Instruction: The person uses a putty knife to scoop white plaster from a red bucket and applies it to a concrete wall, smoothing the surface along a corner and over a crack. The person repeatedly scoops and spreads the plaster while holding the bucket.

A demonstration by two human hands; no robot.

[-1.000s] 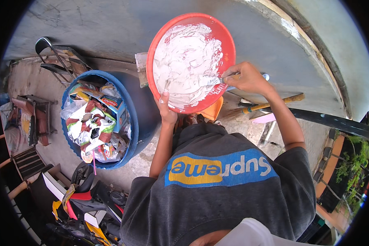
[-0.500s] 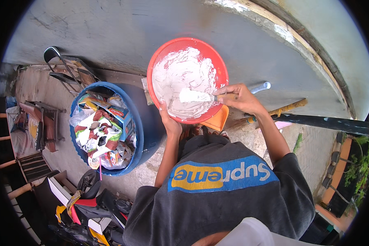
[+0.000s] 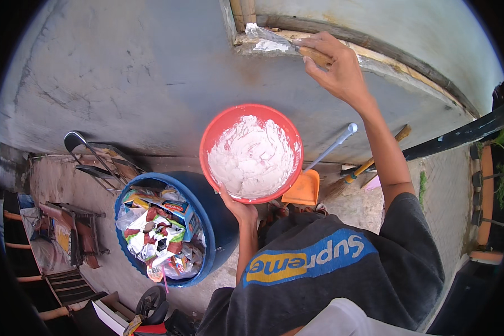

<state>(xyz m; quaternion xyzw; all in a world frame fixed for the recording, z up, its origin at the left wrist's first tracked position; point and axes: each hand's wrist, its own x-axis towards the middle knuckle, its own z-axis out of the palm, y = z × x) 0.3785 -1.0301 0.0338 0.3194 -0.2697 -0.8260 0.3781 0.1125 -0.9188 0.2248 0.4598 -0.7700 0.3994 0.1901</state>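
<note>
My right hand (image 3: 339,70) grips the wooden handle of a putty knife (image 3: 271,38), raised to a crumbled ledge (image 3: 369,64) along the wooden frame in the wall; white paste is on the blade tip and on the ledge below it. Held at its lower rim by my left hand (image 3: 241,207) is a red bowl (image 3: 214,140) of white paste (image 3: 251,154), in front of the grey wall (image 3: 162,67).
A blue barrel (image 3: 218,246) of rubbish stands left. An orange dustpan (image 3: 299,187), a pale pole (image 3: 327,148) and a broom (image 3: 339,185) are below the wall; a black pipe (image 3: 442,140) crosses at right. A folded chair (image 3: 92,157) and motorbike parts (image 3: 151,313) are at left.
My right hand has lifted the loaded knife out of the bowl and up to the ledge. The view has tilted toward the wall, so the bowl and barrel appear lower.
</note>
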